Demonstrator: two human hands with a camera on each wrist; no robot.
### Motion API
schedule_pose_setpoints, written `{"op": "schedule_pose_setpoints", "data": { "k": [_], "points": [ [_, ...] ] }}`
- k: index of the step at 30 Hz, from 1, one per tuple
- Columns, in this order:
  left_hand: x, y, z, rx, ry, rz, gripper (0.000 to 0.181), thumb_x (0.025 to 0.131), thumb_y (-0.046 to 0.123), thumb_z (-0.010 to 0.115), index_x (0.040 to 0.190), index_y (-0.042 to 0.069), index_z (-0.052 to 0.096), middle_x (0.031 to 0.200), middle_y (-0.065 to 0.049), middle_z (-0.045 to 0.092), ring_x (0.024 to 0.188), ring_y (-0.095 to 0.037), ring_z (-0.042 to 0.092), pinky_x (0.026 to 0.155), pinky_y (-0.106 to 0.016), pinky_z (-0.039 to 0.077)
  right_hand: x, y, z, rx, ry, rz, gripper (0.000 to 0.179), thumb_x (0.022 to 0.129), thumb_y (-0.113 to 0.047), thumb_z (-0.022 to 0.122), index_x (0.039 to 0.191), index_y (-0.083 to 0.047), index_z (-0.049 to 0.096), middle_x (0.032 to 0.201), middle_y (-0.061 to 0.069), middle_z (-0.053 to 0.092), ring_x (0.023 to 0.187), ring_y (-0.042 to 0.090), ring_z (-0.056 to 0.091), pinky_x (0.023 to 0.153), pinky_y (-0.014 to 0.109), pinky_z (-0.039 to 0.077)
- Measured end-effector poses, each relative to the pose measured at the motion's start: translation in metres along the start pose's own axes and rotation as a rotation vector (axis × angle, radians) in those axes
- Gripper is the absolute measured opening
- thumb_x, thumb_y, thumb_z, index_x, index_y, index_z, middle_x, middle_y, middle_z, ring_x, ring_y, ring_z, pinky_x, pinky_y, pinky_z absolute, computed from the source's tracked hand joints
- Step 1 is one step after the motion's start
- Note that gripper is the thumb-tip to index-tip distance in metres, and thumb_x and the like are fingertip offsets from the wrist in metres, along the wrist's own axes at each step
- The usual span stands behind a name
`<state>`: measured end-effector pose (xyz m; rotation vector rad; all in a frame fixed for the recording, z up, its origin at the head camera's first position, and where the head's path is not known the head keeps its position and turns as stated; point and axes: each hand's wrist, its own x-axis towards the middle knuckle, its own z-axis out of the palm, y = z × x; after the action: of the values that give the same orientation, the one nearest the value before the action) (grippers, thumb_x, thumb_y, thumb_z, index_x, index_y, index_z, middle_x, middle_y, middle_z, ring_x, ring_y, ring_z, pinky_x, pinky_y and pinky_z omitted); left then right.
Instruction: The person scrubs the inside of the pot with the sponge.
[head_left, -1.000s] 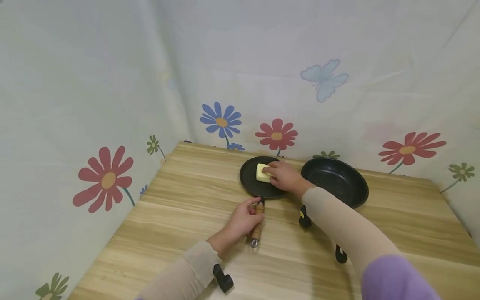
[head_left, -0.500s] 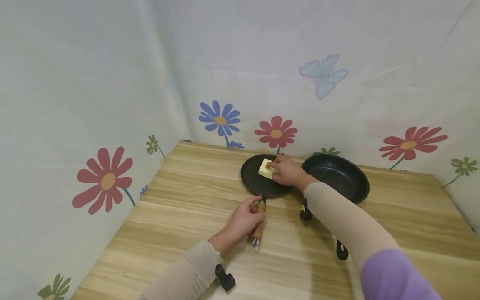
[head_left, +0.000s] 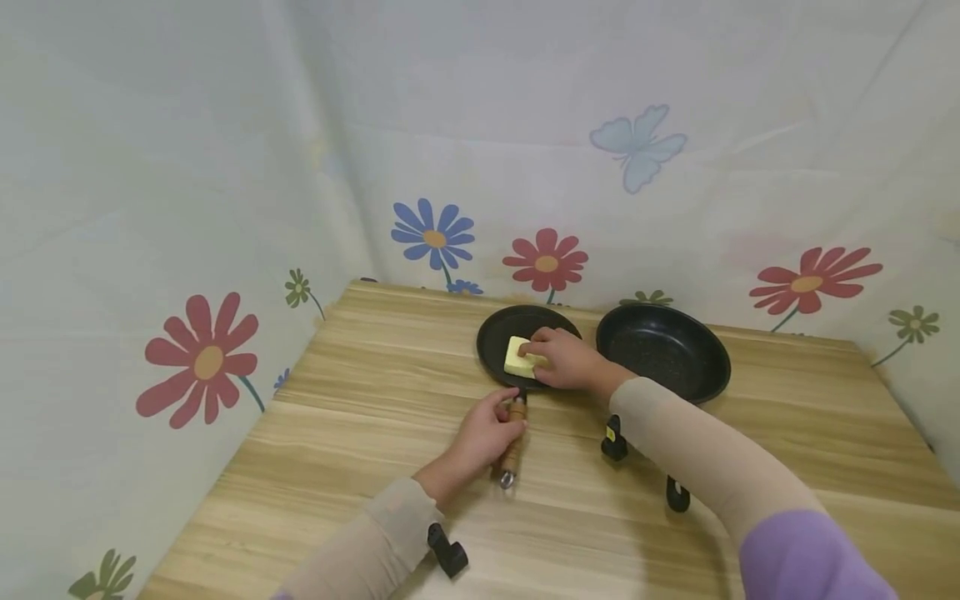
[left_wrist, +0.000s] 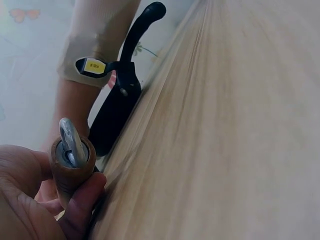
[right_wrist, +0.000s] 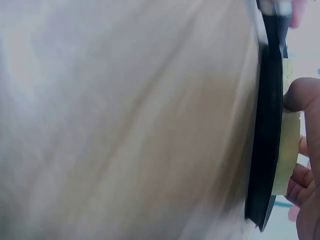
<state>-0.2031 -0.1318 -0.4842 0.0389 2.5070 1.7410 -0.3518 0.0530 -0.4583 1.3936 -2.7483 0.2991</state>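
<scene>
A pale yellow sponge (head_left: 515, 360) lies against the cooking face of a flat black pan (head_left: 495, 329). My right hand (head_left: 567, 360) grips the sponge from the right, thumb on one side and fingers on the other; the right wrist view shows the sponge (right_wrist: 288, 155) pressed to the pan (right_wrist: 266, 135) edge-on. With my left hand (head_left: 480, 437) I hold the pan's wooden handle (head_left: 513, 457) between thumb and fingers. In the left wrist view the handle (left_wrist: 70, 175) points at the camera, its metal hanging ring (left_wrist: 71, 142) foremost.
Right of the flat pan stands a deeper black frying pan (head_left: 663, 346), its handle (head_left: 678, 495) partly hidden beneath the right forearm. Both pans are on a wood-grain table (head_left: 360, 375). A flowered white curtain (head_left: 480, 150) borders the table's back and sides.
The right hand has moved the sponge over the pan, first slightly up and right, then back down and left. The left hand keeps its hold on the handle.
</scene>
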Motion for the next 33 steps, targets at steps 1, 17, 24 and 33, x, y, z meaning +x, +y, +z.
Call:
{"op": "schedule_pose_setpoints", "data": {
  "k": [1,17,24,33],
  "points": [
    [0.000,0.000,-0.001,0.003,0.000,-0.001,0.057,0.088,0.011,0.073,0.142,0.007,0.056,0.091,-0.010,0.060,0.077,-0.018,0.059,0.062,-0.028,0.052,0.001,-0.002,0.000,0.008,0.000,-0.022,0.036,0.093,-0.019,0.063,0.129,-0.017,0.067,0.124,0.014,0.060,0.108,0.031,0.059,0.096,0.048,0.051],
    [0.000,0.000,-0.003,0.053,0.039,0.021,0.055,0.088,0.014,0.073,0.141,0.008,0.057,0.081,-0.005,0.056,0.068,-0.016,0.054,0.060,-0.027,0.047,0.015,0.008,-0.006,-0.085,-0.005,-0.113,0.035,0.097,-0.015,0.061,0.132,-0.019,0.064,0.130,0.012,0.060,0.113,0.032,0.057,0.100,0.049,0.049],
    [-0.003,0.001,0.001,0.064,0.030,0.009,0.057,0.088,0.015,0.074,0.142,0.010,0.057,0.082,-0.004,0.057,0.069,-0.015,0.055,0.060,-0.027,0.048,0.026,0.029,-0.007,-0.163,0.026,-0.011,0.035,0.097,-0.009,0.061,0.132,-0.012,0.063,0.128,0.019,0.061,0.120,0.039,0.058,0.108,0.055,0.043],
    [-0.003,0.002,0.001,0.041,0.039,-0.005,0.055,0.088,0.014,0.074,0.140,0.008,0.058,0.083,-0.004,0.056,0.071,-0.016,0.054,0.063,-0.028,0.047,0.029,0.026,-0.004,-0.109,0.024,0.003,0.037,0.096,-0.012,0.061,0.132,-0.011,0.065,0.126,0.021,0.061,0.118,0.037,0.057,0.107,0.053,0.043]
  ]
}}
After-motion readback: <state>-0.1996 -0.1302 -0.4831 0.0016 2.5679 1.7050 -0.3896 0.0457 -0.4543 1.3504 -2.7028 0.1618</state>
